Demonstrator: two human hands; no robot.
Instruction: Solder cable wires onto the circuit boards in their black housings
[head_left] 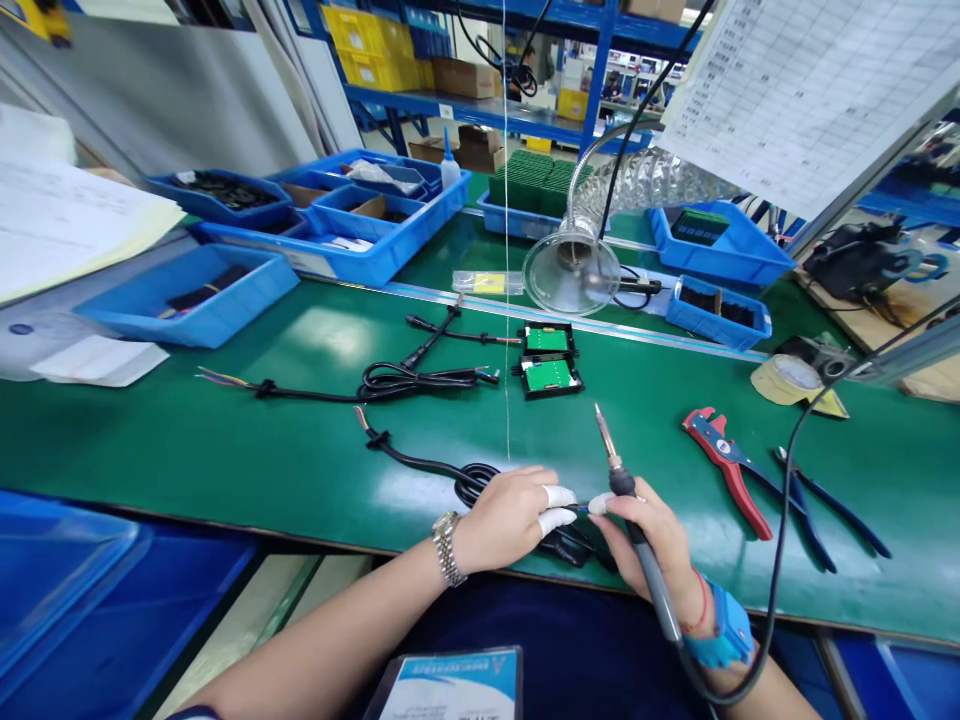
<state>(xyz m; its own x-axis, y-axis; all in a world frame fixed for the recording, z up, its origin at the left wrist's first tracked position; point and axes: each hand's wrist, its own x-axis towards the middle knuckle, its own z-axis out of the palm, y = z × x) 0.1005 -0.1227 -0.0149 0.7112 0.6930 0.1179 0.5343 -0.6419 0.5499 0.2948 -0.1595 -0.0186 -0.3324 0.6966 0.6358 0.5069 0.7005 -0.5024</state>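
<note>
My left hand, with white finger cots, pinches the end of a black cable just above the front of the green bench. Thin wires show between the fingertips of both hands. In my right hand is a soldering iron, its tip pointing up and away from me. My right thumb and finger also touch the wire ends. The cable's coil lies beside my left hand, and its other end with bare coloured wires stretches to the left. A black plug-like part sits partly hidden below my fingers.
Two black cases with green circuit boards and more black cables lie ahead. Red-and-blue wire strippers and cutters rest right. A thin strand hangs down. Behind stand a fume funnel and blue bins.
</note>
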